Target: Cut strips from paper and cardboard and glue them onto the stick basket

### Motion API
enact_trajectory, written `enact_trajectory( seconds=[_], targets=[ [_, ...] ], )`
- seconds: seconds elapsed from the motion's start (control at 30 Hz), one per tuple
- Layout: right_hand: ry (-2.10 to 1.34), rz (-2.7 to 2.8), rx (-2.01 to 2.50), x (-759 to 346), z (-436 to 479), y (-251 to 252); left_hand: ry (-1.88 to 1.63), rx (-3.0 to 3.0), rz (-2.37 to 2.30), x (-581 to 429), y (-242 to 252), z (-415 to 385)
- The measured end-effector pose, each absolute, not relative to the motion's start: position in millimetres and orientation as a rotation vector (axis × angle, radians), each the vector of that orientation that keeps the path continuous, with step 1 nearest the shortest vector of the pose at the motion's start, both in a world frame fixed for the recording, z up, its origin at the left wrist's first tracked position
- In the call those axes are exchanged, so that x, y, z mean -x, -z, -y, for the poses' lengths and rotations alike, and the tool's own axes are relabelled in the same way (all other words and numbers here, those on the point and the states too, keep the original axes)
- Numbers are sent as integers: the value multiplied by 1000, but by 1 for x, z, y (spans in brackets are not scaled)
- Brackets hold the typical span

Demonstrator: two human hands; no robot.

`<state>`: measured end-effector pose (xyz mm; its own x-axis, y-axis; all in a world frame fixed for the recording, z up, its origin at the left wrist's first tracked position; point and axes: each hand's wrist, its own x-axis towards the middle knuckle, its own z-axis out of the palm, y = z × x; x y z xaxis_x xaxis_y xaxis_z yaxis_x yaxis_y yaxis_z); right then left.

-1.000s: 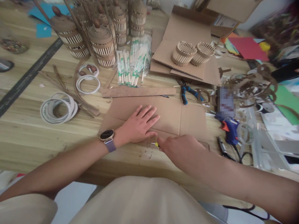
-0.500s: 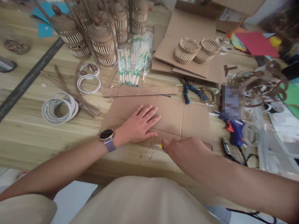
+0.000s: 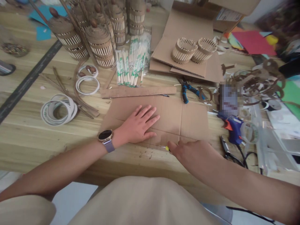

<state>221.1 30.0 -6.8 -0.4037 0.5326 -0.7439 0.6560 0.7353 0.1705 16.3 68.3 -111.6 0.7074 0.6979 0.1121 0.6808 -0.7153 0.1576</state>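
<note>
A flat sheet of brown cardboard (image 3: 168, 117) lies before me on the wooden table. My left hand (image 3: 138, 125), fingers spread, presses flat on its left half. Near the sheet's front edge, my right hand (image 3: 187, 151) is closed round a utility knife (image 3: 167, 148); a short blade and a bit of yellow body show, and the rest is hidden in the fist. The blade points left, at the cardboard's near edge. A narrow cardboard strip (image 3: 138, 92) lies along the sheet's far edge. Small brown crumbs (image 3: 146, 153) are scattered by the near edge.
Tape rolls (image 3: 58, 109) and bent cardboard strips (image 3: 86, 107) sit left. Lidded stick baskets (image 3: 99, 45) and wrapped chopsticks (image 3: 131, 62) stand behind. Two small stick cups (image 3: 184, 51) rest on stacked cardboard. Pliers (image 3: 185, 93), a blue glue gun (image 3: 235, 129) and scissors (image 3: 226, 148) lie right.
My right hand has moved a little to the right along the cardboard's near edge with the knife. My left hand stays flat on the sheet. The whole view has shifted slightly.
</note>
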Motion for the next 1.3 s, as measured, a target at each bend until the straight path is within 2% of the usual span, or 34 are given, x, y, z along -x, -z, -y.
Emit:
enact_trajectory(
  seconds=[0.27, 0.9, 1.3],
  targets=[
    [149, -2217, -927, -216, -27, 10, -339, -2826, -1200, -20, 104, -63],
    [88, -2313, -762, -209, -32, 15, -307, -2757, -1254, -15, 112, -64],
    [192, -2203, -901, -218, -31, 15, -300, -2749, -1267, -15, 112, -63]
  ],
)
